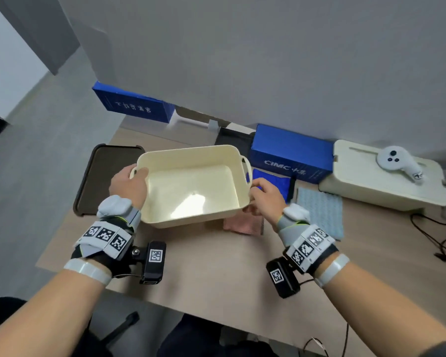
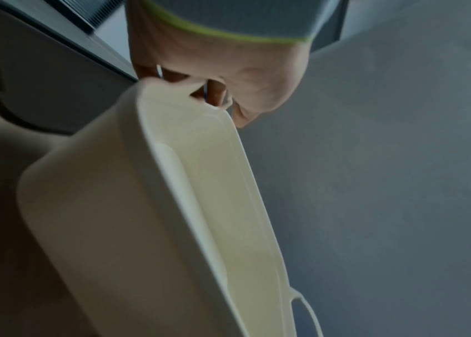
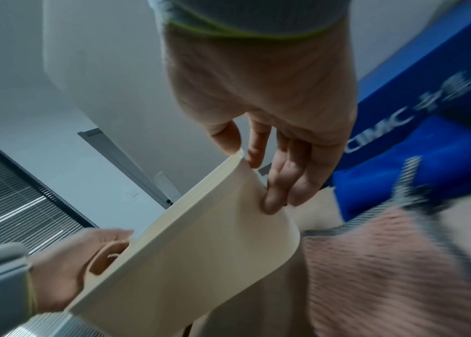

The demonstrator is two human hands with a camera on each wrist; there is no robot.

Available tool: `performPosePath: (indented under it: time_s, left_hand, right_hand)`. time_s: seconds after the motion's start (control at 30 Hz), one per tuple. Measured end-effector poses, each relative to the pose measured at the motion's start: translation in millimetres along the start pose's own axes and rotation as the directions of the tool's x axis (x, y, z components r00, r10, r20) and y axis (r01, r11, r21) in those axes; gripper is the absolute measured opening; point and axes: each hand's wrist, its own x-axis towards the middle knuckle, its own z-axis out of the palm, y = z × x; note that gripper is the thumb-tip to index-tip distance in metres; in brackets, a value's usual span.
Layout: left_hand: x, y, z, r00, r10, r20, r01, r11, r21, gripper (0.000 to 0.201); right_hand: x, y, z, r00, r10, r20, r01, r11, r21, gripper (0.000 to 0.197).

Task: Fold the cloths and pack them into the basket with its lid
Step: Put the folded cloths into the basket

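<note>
Both hands hold an empty cream basket point(image 1: 196, 181) point(image 2: 113, 216) point(image 3: 194, 250) tilted just above the beige table. My left hand point(image 1: 137, 173) point(image 2: 199, 91) grips its left handle, fingers through the loop and thumb over the rim. My right hand point(image 1: 255, 188) point(image 3: 243, 150) pinches the right rim near the front corner, with the other fingers along the outer wall. The dark brown lid point(image 1: 101, 176) point(image 2: 41, 79) lies flat to the left. A pink cloth point(image 1: 242, 225) point(image 3: 387, 273) lies partly under the basket's right end, a blue cloth point(image 1: 273, 181) point(image 3: 416, 164) behind it and a light blue cloth point(image 1: 322, 210) further right.
A blue box point(image 1: 291, 155) stands behind the cloths and another blue box point(image 1: 134, 104) at the back left. At the right a closed cream container point(image 1: 371, 191) carries a white controller point(image 1: 397, 161). Cables point(image 1: 443, 228) trail over the right edge.
</note>
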Motion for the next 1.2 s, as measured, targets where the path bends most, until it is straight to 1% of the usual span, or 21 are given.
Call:
performPosePath:
  time_s: [0.03, 0.07, 0.13, 0.2, 0.27, 0.33, 0.4, 0.43, 0.47, 0.53, 0.57, 0.63, 0.67, 0.77, 0.83, 0.93, 1.0, 1.07, 1.1, 1.17, 1.2]
  left_hand:
    - [-17.5, 5.4, 7.4, 0.999, 0.035, 0.038, -0.035, 0.999, 0.004, 0.038]
    - [-34.2, 10.8, 14.7, 0.995, 0.066, 0.08, -0.066, 0.998, 0.001, 0.037]
    - [-69.9, 18.0, 39.1, 0.98, 0.109, 0.165, -0.108, 0.994, -0.014, 0.036]
    - [-92.3, 19.2, 58.4, 0.972, 0.116, 0.205, -0.113, 0.993, -0.024, 0.035]
    - [-129.0, 20.2, 90.5, 0.951, 0.133, 0.278, -0.142, 0.99, 0.009, 0.033]
    - [-164.5, 20.5, 119.1, 0.917, 0.144, 0.372, -0.177, 0.983, 0.056, 0.026]
    - [-194.3, 14.2, 148.3, 0.869, 0.17, 0.465, -0.237, 0.967, 0.09, 0.015]
    - [-207.9, 8.9, 163.2, 0.844, 0.188, 0.502, -0.275, 0.956, 0.104, 0.012]
    - [-219.0, 3.8, 175.9, 0.827, 0.188, 0.53, -0.289, 0.951, 0.113, 0.014]
    - [-228.2, -3.3, 188.1, 0.817, 0.114, 0.565, -0.256, 0.95, 0.178, 0.029]
    - [-236.1, -7.1, 196.9, 0.805, 0.071, 0.589, -0.251, 0.94, 0.23, 0.033]
    - [-246.6, -12.8, 210.4, 0.784, 0.008, 0.621, -0.249, 0.92, 0.303, 0.039]
    - [-250.9, -12.1, 211.7, 0.781, -0.009, 0.624, -0.246, 0.915, 0.32, 0.041]
    - [-255.4, -11.4, 216.6, 0.81, -0.03, 0.586, -0.217, 0.912, 0.347, 0.039]
    - [-253.6, -10.8, 219.1, 0.803, -0.053, 0.593, -0.219, 0.9, 0.377, 0.042]
    - [-243.6, -1.0, 224.7, 0.803, -0.041, 0.595, -0.244, 0.888, 0.39, 0.053]
    - [-238.1, 15.3, 228.6, 0.805, -0.024, 0.593, -0.262, 0.882, 0.392, 0.052]
    - [-229.1, 37.7, 237.3, 0.783, -0.032, 0.621, -0.265, 0.887, 0.379, 0.044]
    - [-225.0, 50.2, 244.8, 0.771, -0.046, 0.635, -0.238, 0.904, 0.355, 0.043]
    - [-225.1, 63.8, 260.3, 0.738, -0.06, 0.672, -0.223, 0.919, 0.326, 0.042]
    - [-218.2, 70.8, 272.7, 0.733, -0.06, 0.677, -0.223, 0.92, 0.323, 0.044]
  right_hand:
    - [-14.1, 9.2, -14.0, 0.999, 0.001, -0.037, -0.001, 1.0, 0.001, 0.007]
    - [-25.9, 16.6, -27.1, 0.998, -0.001, -0.062, 0.002, 1.0, 0.008, 0.009]
    - [-52.7, 40.6, -61.2, 0.993, 0.024, -0.118, -0.022, 1.0, 0.019, 0.026]
    - [-67.8, 58.5, -84.5, 0.983, 0.055, -0.173, -0.059, 0.998, -0.018, 0.043]
    - [-89.5, 88.5, -122.0, 0.968, 0.089, -0.234, -0.104, 0.993, -0.054, 0.043]
    - [-106.5, 124.7, -158.0, 0.963, 0.149, -0.225, -0.172, 0.982, -0.082, 0.043]
    - [-124.8, 152.9, -187.2, 0.946, 0.22, -0.239, -0.251, 0.962, -0.107, 0.047]
    - [-136.5, 162.7, -199.5, 0.941, 0.239, -0.24, -0.273, 0.955, -0.116, 0.045]
    - [-146.4, 172.1, -209.6, 0.939, 0.253, -0.233, -0.287, 0.95, -0.123, 0.041]
    - [-156.9, 177.6, -215.3, 0.939, 0.282, -0.197, -0.314, 0.936, -0.161, 0.037]
    - [-161.9, 184.0, -220.0, 0.933, 0.314, -0.177, -0.345, 0.92, -0.187, 0.043]
    - [-166.6, 195.6, -227.2, 0.919, 0.375, -0.121, -0.394, 0.889, -0.233, 0.062]
    - [-164.8, 202.0, -227.9, 0.912, 0.398, -0.102, -0.41, 0.879, -0.242, 0.065]
    - [-160.4, 212.3, -229.3, 0.906, 0.417, -0.072, -0.42, 0.866, -0.27, 0.072]
    - [-159.6, 209.6, -230.5, 0.894, 0.443, -0.069, -0.443, 0.849, -0.289, 0.077]
    - [-153.1, 193.7, -236.8, 0.861, 0.5, -0.09, -0.505, 0.824, -0.258, 0.074]
    - [-139.7, 180.7, -243.8, 0.865, 0.483, -0.136, -0.501, 0.81, -0.304, 0.067]
    - [-114.9, 168.3, -248.5, 0.866, 0.453, -0.213, -0.499, 0.811, -0.306, 0.054]
    - [-99.3, 164.7, -250.1, 0.861, 0.447, -0.241, -0.504, 0.81, -0.299, 0.05]
    - [-78.3, 157.6, -248.8, 0.854, 0.444, -0.271, -0.51, 0.817, -0.269, 0.045]
    - [-63.3, 150.4, -246.8, 0.847, 0.455, -0.273, -0.518, 0.822, -0.237, 0.044]
